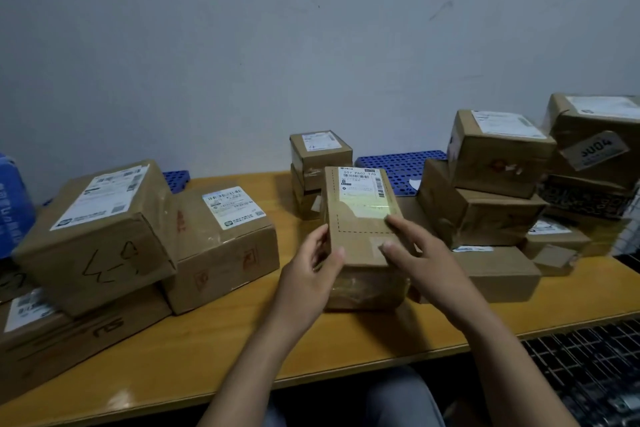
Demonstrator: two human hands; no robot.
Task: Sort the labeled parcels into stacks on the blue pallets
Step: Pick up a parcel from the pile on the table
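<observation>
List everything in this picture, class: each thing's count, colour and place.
parcel: one, brown, mid-table, between the hands
small parcels: two, brown, stacked behind it
left parcels: at least three, brown, piled at left
right parcels: several, mostly brown, piled at right
pallets: two patches, blue, behind the parcels
table: one, yellow-orange, under the parcels
bundle: one, blue, far left edge
grating: one, black, lower right
left hand: one, grips parcel's left side
right hand: one, touches parcel's top

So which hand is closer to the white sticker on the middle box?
Right. The right hand lies on the box top, a fingertip at the white sticker's lower corner. The left hand grips the box's left edge, below the sticker.
</observation>
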